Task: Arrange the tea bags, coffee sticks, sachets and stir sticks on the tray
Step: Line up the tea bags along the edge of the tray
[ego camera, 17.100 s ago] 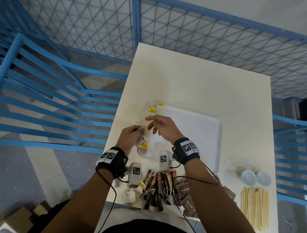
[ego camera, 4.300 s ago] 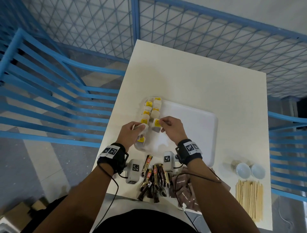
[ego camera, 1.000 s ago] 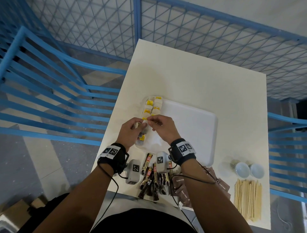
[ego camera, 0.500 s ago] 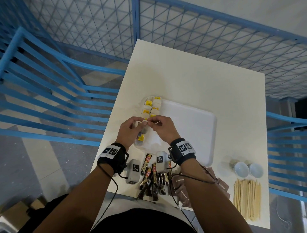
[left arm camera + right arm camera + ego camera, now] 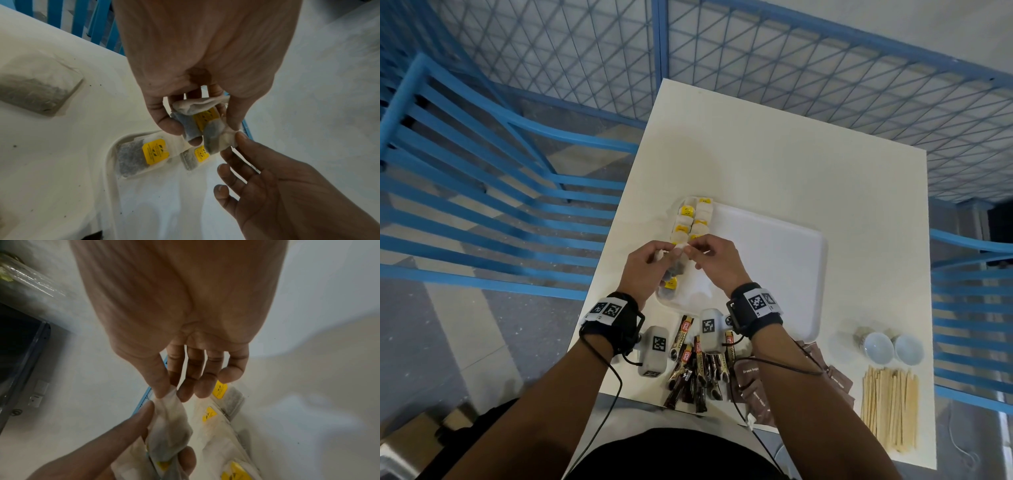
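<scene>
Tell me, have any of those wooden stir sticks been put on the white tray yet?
No: the stir sticks lie in a bundle on the table, beside the tray, not on it.

White tray (image 5: 774, 260) flat on counter (image 5: 774, 164). Tea bags with yellow tags (image 5: 693, 219) in two columns along tray's left edge. One tea bag (image 5: 207, 126) held above tray, crumpled. Coffee sticks (image 5: 698, 366), dark wrappers, piled at near counter edge. Brown sachets (image 5: 753, 387) just right of them. Wooden stir sticks (image 5: 890, 407) bundled parallel, near right corner.
</scene>
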`<state>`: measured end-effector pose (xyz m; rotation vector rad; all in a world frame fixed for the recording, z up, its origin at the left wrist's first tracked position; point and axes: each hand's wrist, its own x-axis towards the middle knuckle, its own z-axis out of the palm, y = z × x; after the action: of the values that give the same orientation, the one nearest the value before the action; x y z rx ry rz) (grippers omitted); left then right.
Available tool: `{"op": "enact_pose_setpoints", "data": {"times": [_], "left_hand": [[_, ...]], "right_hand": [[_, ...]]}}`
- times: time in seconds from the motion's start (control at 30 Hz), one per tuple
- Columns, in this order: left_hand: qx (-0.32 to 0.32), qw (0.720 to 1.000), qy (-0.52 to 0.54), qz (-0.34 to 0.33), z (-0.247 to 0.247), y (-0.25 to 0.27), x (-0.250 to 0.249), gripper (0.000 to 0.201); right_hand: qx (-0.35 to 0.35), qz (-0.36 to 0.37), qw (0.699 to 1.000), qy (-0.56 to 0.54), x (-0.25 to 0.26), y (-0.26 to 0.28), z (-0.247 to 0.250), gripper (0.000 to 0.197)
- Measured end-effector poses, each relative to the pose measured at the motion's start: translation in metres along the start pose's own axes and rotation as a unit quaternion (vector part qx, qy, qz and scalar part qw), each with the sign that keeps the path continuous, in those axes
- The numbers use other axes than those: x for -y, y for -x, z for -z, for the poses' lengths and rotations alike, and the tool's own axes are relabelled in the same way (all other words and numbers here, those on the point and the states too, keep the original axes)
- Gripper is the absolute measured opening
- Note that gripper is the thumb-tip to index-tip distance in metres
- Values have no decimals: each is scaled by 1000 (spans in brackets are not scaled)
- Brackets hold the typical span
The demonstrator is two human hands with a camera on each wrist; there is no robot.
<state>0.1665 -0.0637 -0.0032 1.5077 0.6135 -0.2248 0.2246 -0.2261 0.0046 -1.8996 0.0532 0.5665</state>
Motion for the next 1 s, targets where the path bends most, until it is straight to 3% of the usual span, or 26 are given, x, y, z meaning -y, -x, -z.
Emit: {"op": "enact_pose_setpoints", "data": {"times": [0.1,0.2,0.3,0.53,0.83,1.0], "left_hand": [[2,1000,1,3,-1,-1,1,17],[1,1000,2,3,-2,-1,3,16],[4,1000,-12,19,-2,-2,5,18],[5,996,-50,79,10,-1,19,19],[4,995,-56,81,24,1,23,21],[5,995,-53,85,26,0,21,25]], "right_hand": [[-7,-15,1000,4,-4,-1,-2,8],[28,-47,999,3,-7,2,-4,25],[49,-46,998,9,-12,6,-3,19],[-69,-76,994,47,-35,-9,3,7],[-88,-62,987,121,-40,-23,-9,20],[-107,-50,982,148,-41,-27,-14,12]]}}
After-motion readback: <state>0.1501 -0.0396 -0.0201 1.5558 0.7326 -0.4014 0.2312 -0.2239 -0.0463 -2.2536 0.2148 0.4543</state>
